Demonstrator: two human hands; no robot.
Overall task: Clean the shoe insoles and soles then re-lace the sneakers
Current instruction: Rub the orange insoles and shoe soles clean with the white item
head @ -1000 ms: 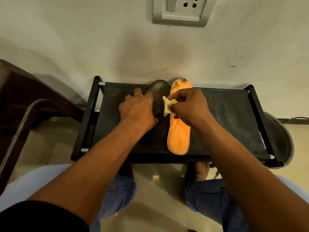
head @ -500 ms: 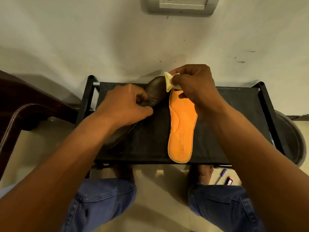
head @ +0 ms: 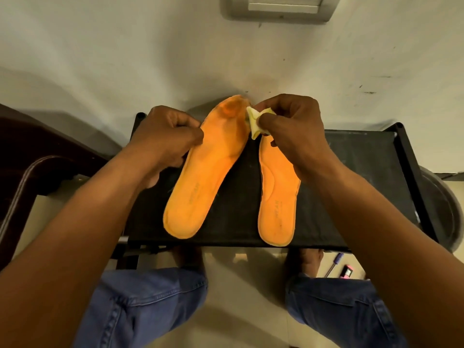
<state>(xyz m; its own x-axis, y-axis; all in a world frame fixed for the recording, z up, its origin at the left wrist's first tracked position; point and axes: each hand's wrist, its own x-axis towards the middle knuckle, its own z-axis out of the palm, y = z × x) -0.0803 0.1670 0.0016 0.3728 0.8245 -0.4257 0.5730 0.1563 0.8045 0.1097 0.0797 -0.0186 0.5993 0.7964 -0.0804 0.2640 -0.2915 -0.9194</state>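
Note:
Two orange insoles are over a black stool-like rack [head: 356, 172]. The left insole [head: 206, 172] is tilted, orange side up, with a darker stain near its toe; my left hand [head: 163, 136] grips its left edge. The right insole [head: 276, 197] lies flat on the rack. My right hand [head: 291, 124] pinches a small folded pale yellow wipe [head: 256, 121] against the toe edge of the left insole. No sneakers or laces are in view.
A pale wall with a switch plate [head: 281, 8] stands behind the rack. A dark wooden piece of furniture [head: 37, 156] is at the left, a round dark basin [head: 442, 204] at the right. A pen [head: 334, 264] and a pink item [head: 347, 271] lie on the floor by my knees.
My left hand has turned the left insole over from its dark underside to its orange side. My right hand with the wipe moved from the right insole's toe to the left insole's toe.

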